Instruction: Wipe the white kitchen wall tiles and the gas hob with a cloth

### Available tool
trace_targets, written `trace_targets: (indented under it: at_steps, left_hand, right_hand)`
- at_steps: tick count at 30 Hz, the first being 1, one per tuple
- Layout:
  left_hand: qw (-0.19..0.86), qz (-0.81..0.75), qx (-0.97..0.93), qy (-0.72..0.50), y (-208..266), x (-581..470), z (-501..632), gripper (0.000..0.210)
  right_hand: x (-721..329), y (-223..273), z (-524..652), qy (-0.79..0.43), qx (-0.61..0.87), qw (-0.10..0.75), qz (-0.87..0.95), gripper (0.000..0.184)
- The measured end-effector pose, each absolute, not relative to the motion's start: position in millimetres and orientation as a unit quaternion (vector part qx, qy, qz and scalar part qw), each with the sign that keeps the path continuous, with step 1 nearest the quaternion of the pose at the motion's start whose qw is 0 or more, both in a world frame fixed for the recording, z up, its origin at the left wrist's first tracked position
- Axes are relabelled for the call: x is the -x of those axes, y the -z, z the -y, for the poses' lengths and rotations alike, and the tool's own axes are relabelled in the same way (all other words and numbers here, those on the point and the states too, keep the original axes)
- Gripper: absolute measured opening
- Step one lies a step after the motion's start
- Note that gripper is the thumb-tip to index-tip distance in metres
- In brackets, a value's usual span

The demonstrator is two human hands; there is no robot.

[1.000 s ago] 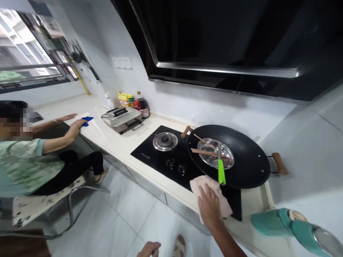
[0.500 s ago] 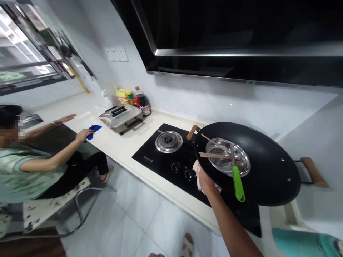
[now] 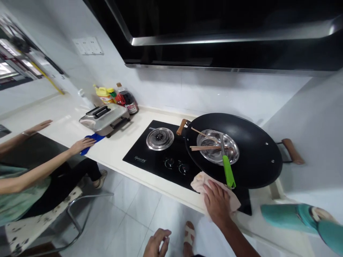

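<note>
My right hand (image 3: 217, 201) presses a pale pink cloth (image 3: 199, 181) onto the front edge of the black gas hob (image 3: 150, 166), its fingers bent over the fabric. Just behind it stands a large black wok (image 3: 257, 153) with wooden handles. Inside the wok lies a steel bowl (image 3: 214, 156), with wooden chopsticks (image 3: 203, 147) and a green-handled utensil (image 3: 228, 171) resting across it; the utensil's head is hard to make out. At the bottom of the view, my left hand (image 3: 158, 242) hangs over the floor, fingers apart and holding nothing.
To the left, a seated person's hand (image 3: 81, 144) rests on a blue cloth (image 3: 92, 138) beside a lidded electric pan (image 3: 105, 119). Bottles (image 3: 125, 98) stand behind the pan. A teal object (image 3: 288, 216) lies at the right. The range hood (image 3: 214, 39) overhangs the hob.
My right hand and the cloth have come out from under the wok's rim to the front edge. My left hand has risen further into view. The other person's blue cloth is nearer the pan.
</note>
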State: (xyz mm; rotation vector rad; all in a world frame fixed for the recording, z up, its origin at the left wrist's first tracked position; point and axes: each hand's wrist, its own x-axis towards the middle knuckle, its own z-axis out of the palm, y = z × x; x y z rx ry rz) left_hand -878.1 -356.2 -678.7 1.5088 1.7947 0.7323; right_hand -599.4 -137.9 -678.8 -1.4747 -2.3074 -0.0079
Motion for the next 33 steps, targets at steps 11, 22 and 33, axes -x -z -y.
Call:
trace_targets:
  at_steps: [11, 22, 33]
  left_hand:
    - [0.005, -0.734, -0.623, -0.270, 663, 1017, 227, 0.041]
    - [-0.040, -0.742, -0.638, -0.203, 668, 1096, 81, 0.051]
    - [-0.052, -0.742, -0.648, -0.164, 670, 1097, 77, 0.056]
  right_hand:
    - [533, 706, 187, 0.102, 0.687, 0.196, 0.692, 0.056]
    - [752, 697, 194, -0.014, 0.591, 0.220, 0.776, 0.032]
    - [860, 692, 164, -0.006, 0.437, 0.181, 0.881, 0.014]
